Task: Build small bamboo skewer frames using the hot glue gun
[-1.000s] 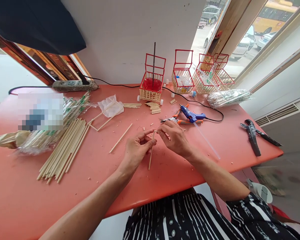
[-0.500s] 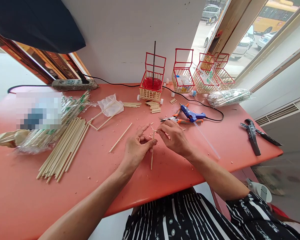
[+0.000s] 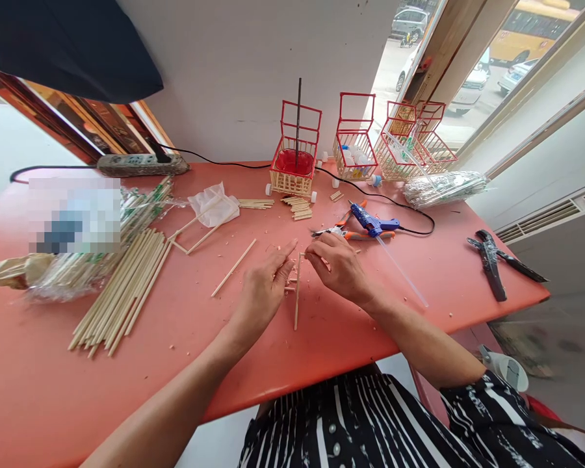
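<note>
An upright-lying thin wooden stick (image 3: 297,299) points toward me on the table between my hands. My left hand (image 3: 266,283) is just left of it, fingers stretched out and thumb apart from the stick; two short stick pieces (image 3: 290,285) show beside its fingertips. My right hand (image 3: 338,266) is closed in a pinch at the stick's far end, where a short wooden piece (image 3: 302,254) meets it crosswise. The pinching fingertips partly hide this piece. A single loose stick (image 3: 234,268) lies left of my left hand.
Beyond my hands lie a blue glue gun (image 3: 370,221) and orange-handled pliers (image 3: 355,235). Small red-trimmed stick carts (image 3: 296,175) stand along the wall. A stick bundle (image 3: 121,292) lies left, black-handled cutters (image 3: 490,263) right. Wood crumbs and a black cord (image 3: 422,233) are on the table.
My left thumb has come off the stick and drawn back up and left, uncovering the stick and short pieces. My right hand stays at the far end.
</note>
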Demonstrator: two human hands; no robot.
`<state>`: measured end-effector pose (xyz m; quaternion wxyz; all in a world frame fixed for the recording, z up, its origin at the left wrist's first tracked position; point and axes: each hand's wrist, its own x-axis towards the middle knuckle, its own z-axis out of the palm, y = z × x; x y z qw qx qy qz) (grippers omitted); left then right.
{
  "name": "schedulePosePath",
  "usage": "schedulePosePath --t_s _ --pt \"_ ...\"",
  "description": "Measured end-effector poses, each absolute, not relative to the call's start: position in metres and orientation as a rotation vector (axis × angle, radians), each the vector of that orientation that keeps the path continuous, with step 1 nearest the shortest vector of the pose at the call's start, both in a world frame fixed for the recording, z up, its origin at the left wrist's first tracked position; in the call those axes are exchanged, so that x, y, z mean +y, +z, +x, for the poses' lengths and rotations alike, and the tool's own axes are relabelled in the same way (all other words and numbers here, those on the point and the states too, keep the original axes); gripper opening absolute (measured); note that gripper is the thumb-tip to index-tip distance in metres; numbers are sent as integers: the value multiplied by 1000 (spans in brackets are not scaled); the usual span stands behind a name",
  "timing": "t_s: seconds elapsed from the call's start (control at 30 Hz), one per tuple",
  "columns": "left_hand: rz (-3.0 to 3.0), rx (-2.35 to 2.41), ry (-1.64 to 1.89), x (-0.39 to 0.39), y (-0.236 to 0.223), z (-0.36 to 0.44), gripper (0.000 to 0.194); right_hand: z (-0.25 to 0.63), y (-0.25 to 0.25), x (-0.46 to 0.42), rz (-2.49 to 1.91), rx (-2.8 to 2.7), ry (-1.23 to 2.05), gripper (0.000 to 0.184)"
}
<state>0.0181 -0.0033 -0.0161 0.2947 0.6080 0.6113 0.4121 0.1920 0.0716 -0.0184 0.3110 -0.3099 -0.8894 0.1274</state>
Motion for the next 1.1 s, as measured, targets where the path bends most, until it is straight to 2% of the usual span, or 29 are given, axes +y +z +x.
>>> schedulePosePath --t_s 0.17,0.4,0.77,0.93,1.1 --pt "1909 1683 1084 -2 -19 13 43 192 -19 72 -801 -2365 326 20" --pt "2012 1680 1094 -3 -20 14 49 191 -18 71 -824 -2352 334 21" --pt "2256 1658 1069 -6 -27 19 71 195 -18 75 -865 -2311 292 18" --pt "2278 1626 1116 -6 -22 18 61 196 -16 76 -851 -2285 315 19" --pt "2292 1685 1371 -5 -13 13 41 196 -16 77 -858 -2268 348 19"
